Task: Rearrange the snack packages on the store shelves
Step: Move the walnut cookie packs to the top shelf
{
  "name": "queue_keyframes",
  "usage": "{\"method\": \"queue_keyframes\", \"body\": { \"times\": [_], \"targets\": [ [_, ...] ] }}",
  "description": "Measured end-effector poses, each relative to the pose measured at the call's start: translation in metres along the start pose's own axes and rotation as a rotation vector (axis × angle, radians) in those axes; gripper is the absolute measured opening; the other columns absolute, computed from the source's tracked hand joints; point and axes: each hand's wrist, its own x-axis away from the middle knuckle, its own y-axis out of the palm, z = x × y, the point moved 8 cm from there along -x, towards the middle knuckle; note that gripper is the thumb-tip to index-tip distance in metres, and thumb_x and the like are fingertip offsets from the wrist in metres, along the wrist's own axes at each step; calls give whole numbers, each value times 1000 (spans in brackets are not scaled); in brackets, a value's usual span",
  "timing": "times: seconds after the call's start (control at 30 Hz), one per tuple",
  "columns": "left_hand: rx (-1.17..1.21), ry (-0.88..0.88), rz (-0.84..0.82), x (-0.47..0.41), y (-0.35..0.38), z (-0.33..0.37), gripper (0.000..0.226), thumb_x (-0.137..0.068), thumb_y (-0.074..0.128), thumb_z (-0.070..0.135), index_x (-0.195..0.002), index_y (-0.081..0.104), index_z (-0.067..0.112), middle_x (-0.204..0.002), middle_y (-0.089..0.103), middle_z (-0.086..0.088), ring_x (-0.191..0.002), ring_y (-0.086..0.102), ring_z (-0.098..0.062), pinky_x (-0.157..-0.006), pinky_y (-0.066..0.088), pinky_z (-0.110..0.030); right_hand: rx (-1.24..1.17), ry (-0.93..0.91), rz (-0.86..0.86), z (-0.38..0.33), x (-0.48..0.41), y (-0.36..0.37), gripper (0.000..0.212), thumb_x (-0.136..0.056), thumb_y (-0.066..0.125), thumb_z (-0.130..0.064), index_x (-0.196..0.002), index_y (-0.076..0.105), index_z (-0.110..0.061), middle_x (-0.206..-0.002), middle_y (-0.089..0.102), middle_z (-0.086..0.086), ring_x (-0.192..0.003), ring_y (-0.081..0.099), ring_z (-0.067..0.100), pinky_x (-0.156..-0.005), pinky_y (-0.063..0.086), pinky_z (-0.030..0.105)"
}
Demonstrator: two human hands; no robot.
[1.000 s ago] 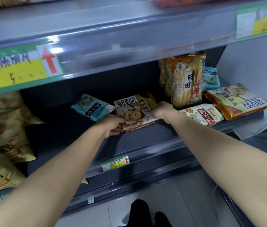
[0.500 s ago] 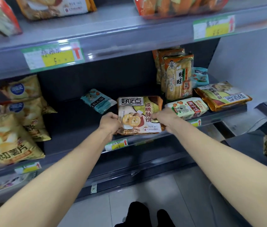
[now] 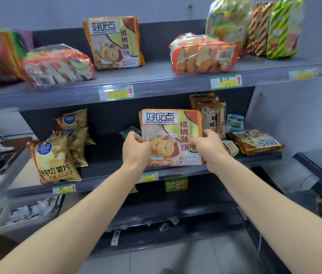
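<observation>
An orange walnut cookie package (image 3: pixel 171 133) is held upright in front of the middle shelf (image 3: pixel 116 175). My left hand (image 3: pixel 135 148) grips its left edge and my right hand (image 3: pixel 208 147) grips its right edge. An identical cookie package (image 3: pixel 114 42) stands on the upper shelf (image 3: pixel 156 80). Yellow chip bags (image 3: pixel 55 161) stand at the left of the middle shelf. Rice cracker packs (image 3: pixel 213 115) and a flat orange package (image 3: pixel 257 142) sit at its right. A teal packet (image 3: pixel 129 131) lies partly hidden behind my left hand.
Clear orange snack bags (image 3: pixel 201 54) (image 3: pixel 57 66) lie on the upper shelf, with striped bags (image 3: pixel 274 28) at the far right. A grey basket (image 3: pixel 23 216) of small packets sits low on the left. A dark counter edge (image 3: pixel 318 167) juts in at the right.
Both hands lifted the cookie package off the middle shelf and raised it upright in front of the shelf. The view tilted up, so the upper shelf now shows.
</observation>
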Motion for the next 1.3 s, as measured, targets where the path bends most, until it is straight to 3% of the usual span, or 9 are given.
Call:
{"method": "queue_keyframes", "body": {
  "times": [0.13, 0.3, 0.43, 0.63, 0.7, 0.77, 0.9, 1.0, 1.3],
  "targets": [
    [80, 139, 79, 21, -19, 33, 23, -76, 49, 0, -73, 30, 13, -77, 40, -6, -69, 40, -19, -55, 34, -31, 2, -138, 15, -42, 20, -4, 25, -88, 56, -5, -109, 50, -17, -102, 63, 5, -91, 63, 21, -80, 56, 39],
    [157, 322, 182, 12, -54, 96, 23, -79, 52, -1, -76, 35, 13, -77, 42, -3, -65, 39, -13, -56, 35, -23, -59, -338, 30, -109, 24, 7, 28, -90, 58, -8, -114, 50, -20, -100, 63, -2, -93, 62, 16, -72, 53, 27],
    [157, 423, 223, -23, -86, 140, 25, -81, 55, -1, -79, 35, 14, -73, 44, 2, -63, 41, -8, -49, 37, -9, -49, -476, 27, -166, 8, 34, 27, -88, 62, -13, -110, 50, -23, -102, 62, -1, -95, 63, 19, -80, 57, 37],
    [80, 438, 190, -105, -111, 169, 21, -84, 61, 5, -95, 44, 12, -83, 55, 2, -84, 58, -18, -70, 54, -31, 43, -571, 63, -229, -48, 83, 26, -87, 64, -12, -108, 52, -23, -105, 66, 0, -95, 65, 19, -82, 57, 39],
    [-10, 440, 165, -135, -111, 175, 18, -85, 58, 4, -94, 46, 14, -81, 55, 4, -87, 60, -21, -66, 53, -31, 84, -564, 91, -237, -71, 96, 28, -88, 61, -10, -113, 52, -20, -107, 64, 1, -97, 63, 20, -82, 57, 38],
    [-137, 453, 171, -165, -112, 181, 17, -84, 57, 4, -92, 49, 16, -84, 58, 2, -94, 60, -26, -76, 53, -39, 92, -531, 90, -241, -95, 109, 24, -88, 58, -7, -107, 52, -21, -105, 65, 2, -97, 63, 22, -82, 57, 41],
    [-615, 425, 271, -220, -117, 185, 18, -83, 55, 10, -99, 62, 13, -118, 61, -12, -129, 38, -33, -113, 20, -47, 125, -441, 69, -239, -134, 135, 25, -87, 49, -3, -100, 53, -23, -99, 66, 1, -89, 62, 19, -79, 57, 38],
    [-750, 403, 239, -247, -110, 177, 19, -87, 56, 14, -102, 67, 11, -134, 51, -7, -143, 13, -29, -117, -3, -49, 153, -389, 62, -235, -156, 153, 28, -80, 47, 0, -95, 58, -21, -97, 68, 6, -93, 64, 27, -86, 54, 46],
    [-958, 460, 327, -271, -113, 184, 24, -84, 50, 6, -103, 63, 3, -117, 59, -13, -126, 36, -32, -117, 4, -50, 89, -366, 108, -234, -186, 178, 32, -78, 50, 0, -105, 58, -16, -103, 66, 7, -95, 62, 26, -85, 54, 41]
  ]
}}
